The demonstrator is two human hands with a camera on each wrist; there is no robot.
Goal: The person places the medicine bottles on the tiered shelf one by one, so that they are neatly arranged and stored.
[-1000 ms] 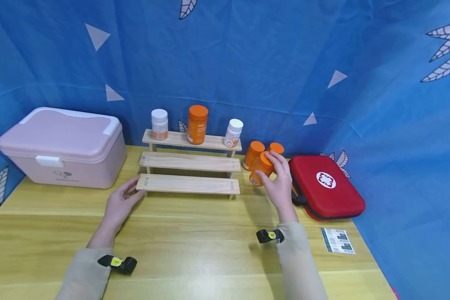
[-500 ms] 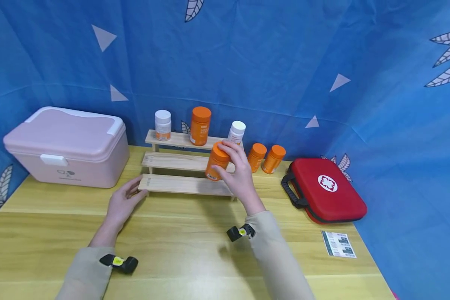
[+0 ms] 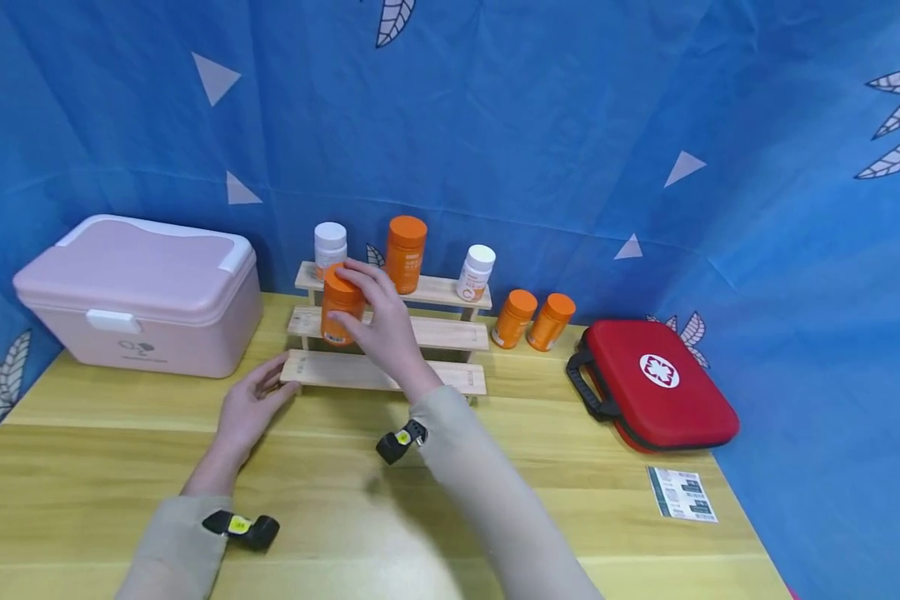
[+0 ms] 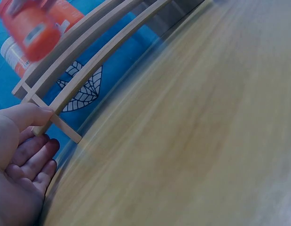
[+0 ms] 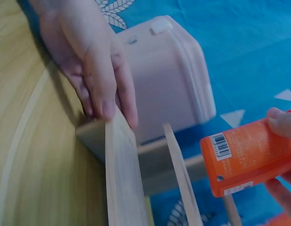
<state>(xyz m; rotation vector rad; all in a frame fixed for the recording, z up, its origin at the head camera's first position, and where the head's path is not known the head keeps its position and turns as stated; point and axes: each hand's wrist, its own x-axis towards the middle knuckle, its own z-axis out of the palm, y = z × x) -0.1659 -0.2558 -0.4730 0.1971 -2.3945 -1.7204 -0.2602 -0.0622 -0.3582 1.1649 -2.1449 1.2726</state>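
A three-step wooden rack [image 3: 390, 371] stands on the table. My left hand [image 3: 247, 408] grips the left end of its lowest step, thumb and index finger about the board's edge as the left wrist view shows. My right hand [image 3: 386, 329] holds an orange pill bottle [image 3: 339, 312] by its upper part over the middle step's left end. In the right wrist view this bottle [image 5: 248, 155] appears apart from the boards. On the top step stand a white bottle [image 3: 331, 242], partly hidden, a taller orange bottle [image 3: 405, 258] and another white bottle [image 3: 476, 273].
Two orange bottles [image 3: 532, 321] stand right of the rack. Farther right lies a red first-aid case [image 3: 656, 383] with a black handle, and a printed card [image 3: 681, 493] nearer me. A pink lidded box [image 3: 138, 300] sits at the left, before a blue curtain [image 3: 540, 125].
My right hand has lifted one orange bottle from the group at the right and carried it left across the rack. The left hand keeps its place at the lowest step.
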